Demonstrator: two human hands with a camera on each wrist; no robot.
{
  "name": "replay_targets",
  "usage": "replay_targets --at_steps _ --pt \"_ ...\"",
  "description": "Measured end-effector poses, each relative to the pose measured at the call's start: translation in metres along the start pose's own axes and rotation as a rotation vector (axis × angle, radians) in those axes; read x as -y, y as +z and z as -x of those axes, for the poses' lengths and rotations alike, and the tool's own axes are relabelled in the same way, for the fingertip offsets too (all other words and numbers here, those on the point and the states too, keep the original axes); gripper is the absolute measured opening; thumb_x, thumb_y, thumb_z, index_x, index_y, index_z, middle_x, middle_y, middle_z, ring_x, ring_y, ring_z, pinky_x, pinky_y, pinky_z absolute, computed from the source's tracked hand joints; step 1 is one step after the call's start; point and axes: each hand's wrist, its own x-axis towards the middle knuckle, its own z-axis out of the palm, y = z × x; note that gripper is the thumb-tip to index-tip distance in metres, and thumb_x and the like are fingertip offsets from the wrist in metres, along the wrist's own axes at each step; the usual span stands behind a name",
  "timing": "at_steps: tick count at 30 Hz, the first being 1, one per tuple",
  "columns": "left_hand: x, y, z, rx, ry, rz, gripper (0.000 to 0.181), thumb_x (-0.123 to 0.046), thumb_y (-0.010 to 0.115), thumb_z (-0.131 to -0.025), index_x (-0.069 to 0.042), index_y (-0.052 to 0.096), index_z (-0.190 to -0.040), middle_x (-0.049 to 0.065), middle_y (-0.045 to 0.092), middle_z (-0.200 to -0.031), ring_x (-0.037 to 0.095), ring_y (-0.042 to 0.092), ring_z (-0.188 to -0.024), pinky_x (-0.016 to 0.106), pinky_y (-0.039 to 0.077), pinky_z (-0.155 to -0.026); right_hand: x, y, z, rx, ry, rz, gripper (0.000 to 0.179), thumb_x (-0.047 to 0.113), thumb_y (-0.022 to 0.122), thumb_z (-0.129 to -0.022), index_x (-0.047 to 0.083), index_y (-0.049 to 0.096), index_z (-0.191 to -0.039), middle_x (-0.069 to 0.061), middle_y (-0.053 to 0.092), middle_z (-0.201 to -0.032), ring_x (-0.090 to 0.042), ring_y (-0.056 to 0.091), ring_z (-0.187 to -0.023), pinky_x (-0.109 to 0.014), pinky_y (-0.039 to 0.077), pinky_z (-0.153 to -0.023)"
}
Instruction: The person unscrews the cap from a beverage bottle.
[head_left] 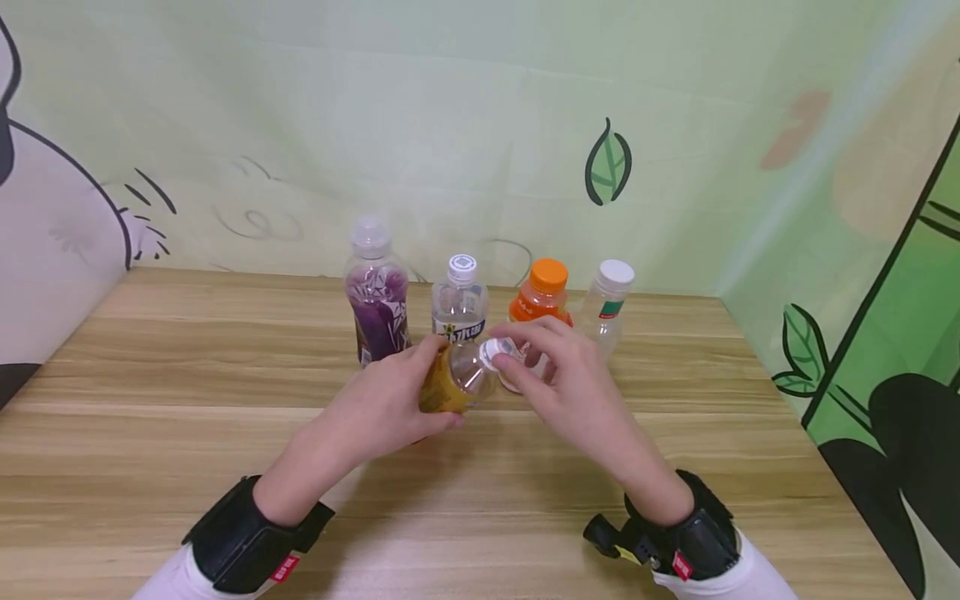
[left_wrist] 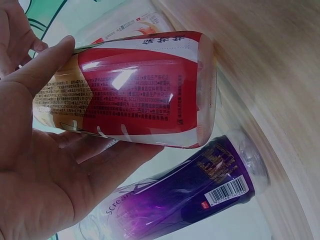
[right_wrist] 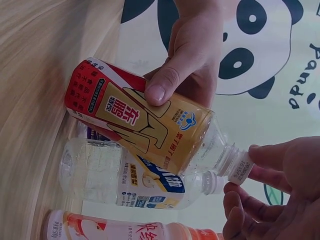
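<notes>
My left hand (head_left: 378, 398) grips a plastic drink bottle (right_wrist: 130, 117) with a gold and red label. The bottle is tilted above the table, its neck pointing right. In the left wrist view, its red base end (left_wrist: 145, 95) faces the camera, with fingers and thumb around the gold part. My right hand (head_left: 573, 379) pinches the bottle's white cap (right_wrist: 240, 167) between thumb and fingers. The cap sits on the neck; whether it is loose cannot be seen. Just behind the held bottle stands a clear bottle (head_left: 459, 304) with a white cap and a blue-and-white label.
A purple-labelled bottle (head_left: 377, 304) stands left in the row behind my hands. To the right are an orange-capped bottle (head_left: 546, 292) and a clear white-capped bottle (head_left: 609, 292). The wooden table (head_left: 187, 358) meets a printed green backdrop (head_left: 450, 125).
</notes>
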Motion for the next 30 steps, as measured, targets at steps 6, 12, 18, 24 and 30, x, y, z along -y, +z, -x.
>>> replay_targets --at_steps 6,12,18,24,30 --pt "-0.0001 -0.0002 0.0004 -0.007 0.007 -0.001 0.077 -0.039 0.089 -0.080 -0.007 0.049 -0.137 0.008 0.070 -0.109 0.021 0.068 -0.089 0.044 0.058 -0.078 0.0002 -0.0001 -0.0001 -0.004 -0.006 0.006 0.040 0.013 0.077 -0.094 0.005 0.065 -0.131 -0.002 0.067 -0.102 -0.014 0.057 -0.082 -0.035 0.056 -0.061" --pt "0.0000 -0.0003 0.0002 -0.007 0.006 0.006 0.076 -0.040 0.089 -0.080 -0.007 0.049 -0.136 0.007 0.069 -0.108 0.020 0.068 -0.088 0.043 0.057 -0.077 0.0018 -0.0007 0.0011 0.011 0.023 0.015 0.031 0.014 0.076 -0.095 0.005 0.069 -0.123 -0.001 0.066 -0.099 -0.016 0.057 -0.087 -0.038 0.056 -0.063" --pt "0.0002 -0.0002 -0.0001 -0.004 -0.002 0.007 0.078 -0.040 0.089 -0.080 -0.007 0.048 -0.137 0.007 0.069 -0.109 0.020 0.068 -0.089 0.044 0.057 -0.079 0.0009 -0.0001 0.0017 0.019 -0.006 0.013 0.029 0.012 0.074 -0.096 0.007 0.070 -0.124 -0.001 0.065 -0.101 -0.017 0.058 -0.086 -0.031 0.054 -0.061" --pt "0.0003 -0.0001 -0.0001 -0.004 -0.005 0.011 0.078 -0.040 0.089 -0.080 -0.008 0.048 -0.138 0.008 0.069 -0.111 0.021 0.068 -0.090 0.044 0.057 -0.080 0.0008 -0.0001 0.0024 0.018 -0.012 0.014 0.029 0.014 0.074 -0.096 0.009 0.070 -0.125 0.001 0.063 -0.098 -0.013 0.056 -0.082 -0.032 0.054 -0.060" --pt "0.0002 -0.0001 -0.0003 0.002 -0.006 0.009 0.079 -0.041 0.088 -0.081 -0.007 0.047 -0.139 0.008 0.069 -0.113 0.022 0.068 -0.092 0.045 0.057 -0.081 0.0001 -0.0002 0.0017 0.016 -0.008 0.009 0.029 0.018 0.075 -0.096 0.011 0.071 -0.124 0.002 0.065 -0.098 -0.012 0.057 -0.083 -0.029 0.054 -0.059"
